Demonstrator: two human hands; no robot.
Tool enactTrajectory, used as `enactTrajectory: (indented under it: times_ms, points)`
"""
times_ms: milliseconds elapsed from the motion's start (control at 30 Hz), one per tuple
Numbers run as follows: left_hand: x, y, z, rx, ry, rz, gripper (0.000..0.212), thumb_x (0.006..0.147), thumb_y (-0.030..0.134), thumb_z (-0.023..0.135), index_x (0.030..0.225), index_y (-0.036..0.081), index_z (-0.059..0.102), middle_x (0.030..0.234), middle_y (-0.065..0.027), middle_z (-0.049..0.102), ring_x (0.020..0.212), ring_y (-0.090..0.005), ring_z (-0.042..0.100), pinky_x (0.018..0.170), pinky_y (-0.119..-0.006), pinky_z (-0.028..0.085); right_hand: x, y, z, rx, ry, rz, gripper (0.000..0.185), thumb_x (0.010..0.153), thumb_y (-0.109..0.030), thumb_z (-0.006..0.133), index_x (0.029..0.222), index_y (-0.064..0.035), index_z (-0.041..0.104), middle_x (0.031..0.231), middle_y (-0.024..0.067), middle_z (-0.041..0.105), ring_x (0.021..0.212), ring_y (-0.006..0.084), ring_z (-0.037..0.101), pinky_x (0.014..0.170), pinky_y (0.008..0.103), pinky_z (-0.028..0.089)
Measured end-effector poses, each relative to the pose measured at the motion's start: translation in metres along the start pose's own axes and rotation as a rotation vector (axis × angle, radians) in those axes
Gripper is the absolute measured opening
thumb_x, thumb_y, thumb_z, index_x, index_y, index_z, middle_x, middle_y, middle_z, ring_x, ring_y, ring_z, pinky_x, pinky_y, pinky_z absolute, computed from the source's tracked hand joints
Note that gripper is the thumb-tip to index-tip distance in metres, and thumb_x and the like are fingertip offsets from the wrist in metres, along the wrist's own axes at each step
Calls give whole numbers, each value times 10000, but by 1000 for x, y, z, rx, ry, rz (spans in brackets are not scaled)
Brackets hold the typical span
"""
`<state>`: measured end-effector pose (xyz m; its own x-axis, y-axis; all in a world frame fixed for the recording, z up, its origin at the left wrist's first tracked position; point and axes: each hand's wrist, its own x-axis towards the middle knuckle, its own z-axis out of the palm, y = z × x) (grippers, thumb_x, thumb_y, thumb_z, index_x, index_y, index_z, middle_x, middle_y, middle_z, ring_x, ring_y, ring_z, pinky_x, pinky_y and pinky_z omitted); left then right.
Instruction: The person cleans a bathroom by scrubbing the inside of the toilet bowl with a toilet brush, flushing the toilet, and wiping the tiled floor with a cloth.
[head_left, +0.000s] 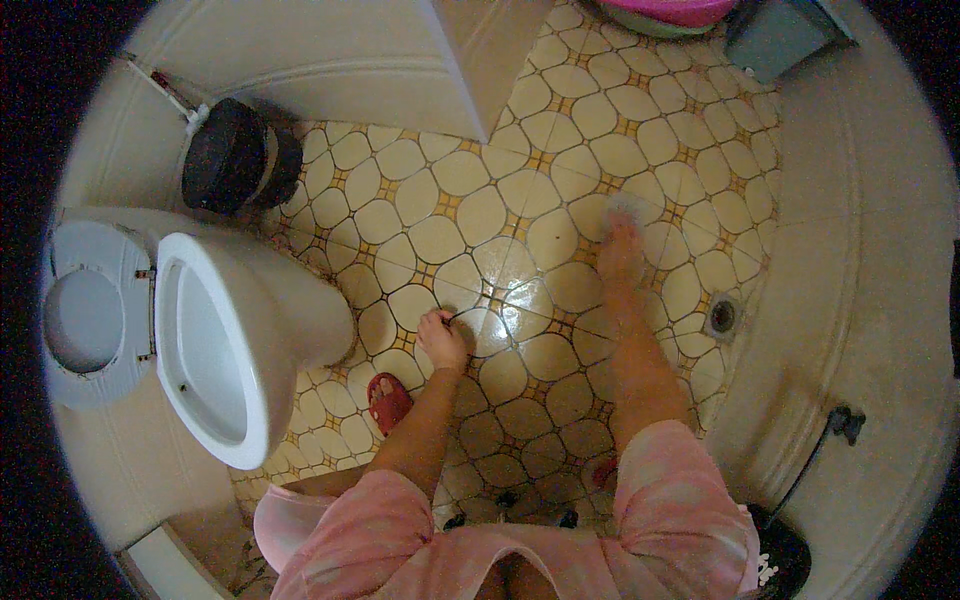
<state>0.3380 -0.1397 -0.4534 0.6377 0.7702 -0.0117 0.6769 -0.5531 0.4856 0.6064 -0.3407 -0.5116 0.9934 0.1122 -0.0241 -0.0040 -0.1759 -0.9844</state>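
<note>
My left hand (442, 339) hangs over the tiled floor (472, 210), to the right of the white toilet's base. Its fingers are curled in; whether anything lies within them cannot be told. Further out on the right, my right hand (622, 244) reaches toward the floor and is blurred. A pale, unclear thing shows at its fingertips, perhaps a cloth or wipe. The white toilet bowl (217, 352) stands at the left with its lid and seat raised. A foot in a red slipper (390, 403) rests near my left forearm.
Behind the toilet stands a black bin (229, 157), near a wall corner (484, 131). A round floor drain (722, 316) lies at the right. Pink and green basins (671, 15) and a grey container (784, 37) stand at the top. A black hose (802, 472) hangs lower right.
</note>
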Motion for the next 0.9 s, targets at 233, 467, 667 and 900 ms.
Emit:
enactTrajectory:
  times_ms: [233, 467, 667, 900]
  points:
    - [-1, -9, 4, -18, -44, -40, 258, 644, 12, 542, 880, 97, 485, 925, -79, 470, 970, -276, 408, 846, -381, 262, -49, -13, 117, -814, -195, -467, 488, 643, 18, 470, 1085, -182, 527, 1159, 0, 489, 1033, 253, 408, 843, 390, 342]
    - [2, -25, 5, 103, 144, 97, 176, 657, 88, 531, 832, 81, 511, 830, -117, 506, 830, -310, 472, 730, -410, 335, -127, -33, 144, -670, -561, -507, 413, 646, -32, 464, 1027, -153, 570, 1230, -35, 443, 1075, 231, 399, 891, 397, 311]
    - [1, 1, -8, 112, 13, -11, 203, 664, 56, 527, 864, 84, 508, 886, -104, 500, 891, -299, 452, 787, -398, 311, -149, -30, 128, -523, -630, -515, 394, 671, -31, 439, 999, -180, 598, 1182, -60, 480, 1038, 197, 416, 858, 386, 328]
    - [-9, -1, -21, 102, 34, 76, 167, 701, 82, 518, 868, 85, 530, 866, -111, 535, 848, -290, 495, 739, -404, 356, -185, -38, 123, -344, -795, -119, 344, 705, -49, 461, 992, -176, 603, 1172, -14, 491, 971, 207, 461, 827, 360, 348]
